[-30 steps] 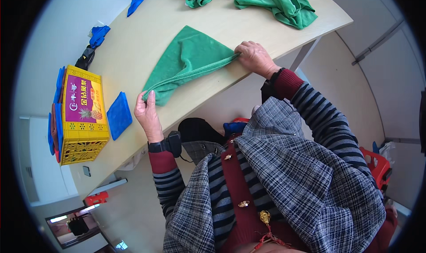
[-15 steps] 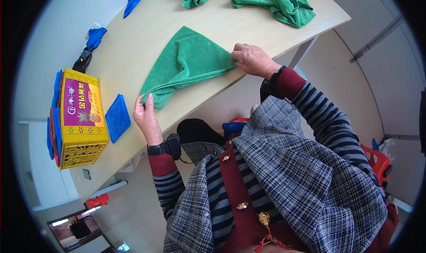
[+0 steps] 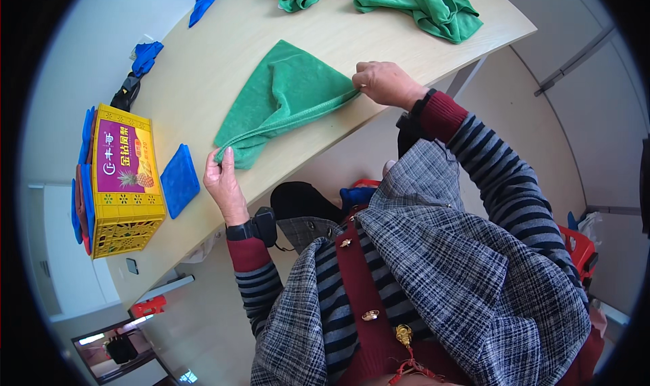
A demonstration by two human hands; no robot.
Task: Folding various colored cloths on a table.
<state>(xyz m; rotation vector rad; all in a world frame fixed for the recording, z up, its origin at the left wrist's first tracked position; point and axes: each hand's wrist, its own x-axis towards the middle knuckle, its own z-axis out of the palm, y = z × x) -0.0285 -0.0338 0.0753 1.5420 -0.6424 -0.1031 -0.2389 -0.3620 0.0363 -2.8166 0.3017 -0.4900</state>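
Observation:
A green cloth [image 3: 298, 91] lies partly folded on the pale wooden table [image 3: 203, 95], with its near edge stretched toward me. My left hand [image 3: 225, 183] pinches its left near corner between thumb and fingers. At the opposite end, my right hand [image 3: 389, 83] grips the right corner close to the table's front edge. A crease runs down the middle of the cloth, and its far tip points away from me. To the left of my left hand rests a folded blue cloth [image 3: 180, 181].
A yellow plastic crate [image 3: 128, 230] with folded cloths at its side stands at the left. Crumpled green cloths [image 3: 433, 10] and other red and blue ones lie along the far side. A blue cloth [image 3: 145, 57] and a small dark phone-like object [image 3: 132, 266] are farther left.
My right hand has shifted slightly, its wrist a little higher, and the cloth's near edge has turned a bit. My left hand stays at its corner.

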